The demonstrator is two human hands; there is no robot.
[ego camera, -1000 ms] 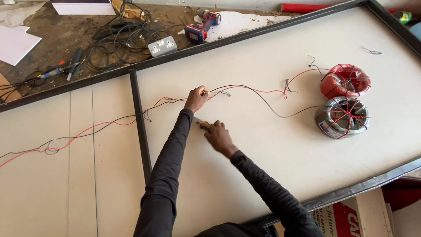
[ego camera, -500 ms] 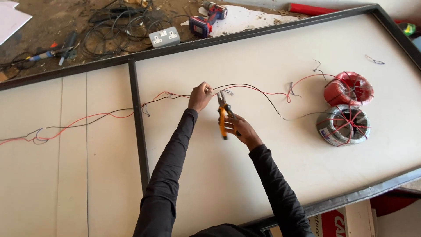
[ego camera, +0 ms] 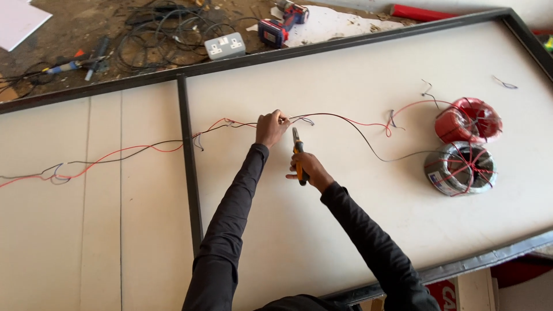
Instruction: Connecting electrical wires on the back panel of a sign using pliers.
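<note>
- A large white panel (ego camera: 357, 75) fills most of the view, lying flat and edged by a dark metal frame (ego camera: 345, 46).
- A dark crossbar (ego camera: 189, 161) runs across the panel and splits it into two fields; thin seam lines mark the left field.
- Beyond the far edge lies a bare, dusty brown floor (ego camera: 75, 26) strewn with scraps.
- On that floor rest a tangle of black cable (ego camera: 167, 29), a grey double socket box (ego camera: 224, 46), a red and blue cordless drill (ego camera: 282, 23) and a white sheet (ego camera: 17, 20).
- A red pipe (ego camera: 426, 12) lies at the far right.
- The light is soft and even, with faint shadows.
</note>
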